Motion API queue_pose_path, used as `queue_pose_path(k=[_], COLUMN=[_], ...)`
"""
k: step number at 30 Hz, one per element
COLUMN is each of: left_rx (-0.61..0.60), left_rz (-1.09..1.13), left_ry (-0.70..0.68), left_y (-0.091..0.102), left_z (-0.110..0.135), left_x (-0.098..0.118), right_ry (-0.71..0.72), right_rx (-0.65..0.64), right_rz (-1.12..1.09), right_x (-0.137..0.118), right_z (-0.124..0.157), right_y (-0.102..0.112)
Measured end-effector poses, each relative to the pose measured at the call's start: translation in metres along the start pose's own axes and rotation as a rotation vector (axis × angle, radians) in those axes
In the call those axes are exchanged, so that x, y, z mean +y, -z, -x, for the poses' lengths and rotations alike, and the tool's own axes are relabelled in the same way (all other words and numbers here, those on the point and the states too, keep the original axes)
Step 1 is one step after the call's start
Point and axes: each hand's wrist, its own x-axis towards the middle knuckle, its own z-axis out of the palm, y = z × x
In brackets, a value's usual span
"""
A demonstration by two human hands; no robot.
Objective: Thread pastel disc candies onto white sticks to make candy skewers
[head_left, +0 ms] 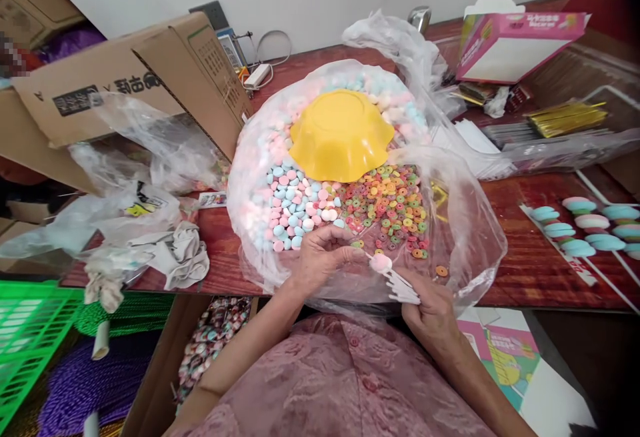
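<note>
over the front edge of the red-brown table (pixel 533 283), holding a bunch of white sticks (pixel 405 288) in the right hand (pixel 431 307), pressed tight between thumb and bent fingers. can see one pink and white candy (pixel 381 263) at the top end of the sticks, between both hands. holding the left hand (pixel 324 257) just beside that candy, with thumb and pointing finger curved close to each other. cannot tell about a pinch there, too small to see.

under both hands, can see a big clear plastic bag (pixel 480 250) on the table. inside, can find lots of pink, blue and white candies (pixel 295 203) on the left and at the back, and little colorful ring candies (pixel 390 203) on the right. on top of the pile, can see a yellow bowl (pixel 343 130) turned upside down.

to the right of the bag, can see candy sticks (pixel 559 230) with blue and pink rounds, lying on the table. to the left, can see an open cardboard box (pixel 200 83) and a crumpled pale cloth (pixel 185 257) near the table's edge.
</note>
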Motion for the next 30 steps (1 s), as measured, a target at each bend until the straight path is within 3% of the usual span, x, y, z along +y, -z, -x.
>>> queue_pose_path(k=[5, 9, 15, 22, 25, 30], left_rx=[-0.029, 0.002, -0.003, -0.057, -0.089, -0.299], left_rz=[-0.575, -0.647, -0.658, -0.761, -0.737, -0.7], left_ry=[-0.633, -0.818, -0.876, -1.026, -0.901, -0.616], left_y=[0.006, 0.007, -0.001, -0.004, -0.007, -0.019], left_z=[0.004, 0.003, 0.006, 0.003, 0.006, 0.024], left_x=[-0.007, -0.006, -0.001, -0.016, -0.018, -0.016], right_ry=[-0.119, -0.287, -0.424, -0.372, -0.362, -0.387], right_rx=[-0.061, -0.024, 0.039, 0.048, 0.074, 0.118], right_rz=[0.063, -0.132, -0.354, -0.401, -0.345, -0.31], right_x=[-0.011, -0.02, -0.032, -0.026, -0.022, -0.021], right_z=[-0.003, -0.004, -0.004, 0.001, 0.0, -0.002], right_y=[-0.003, -0.008, -0.017, -0.019, -0.018, -0.019])
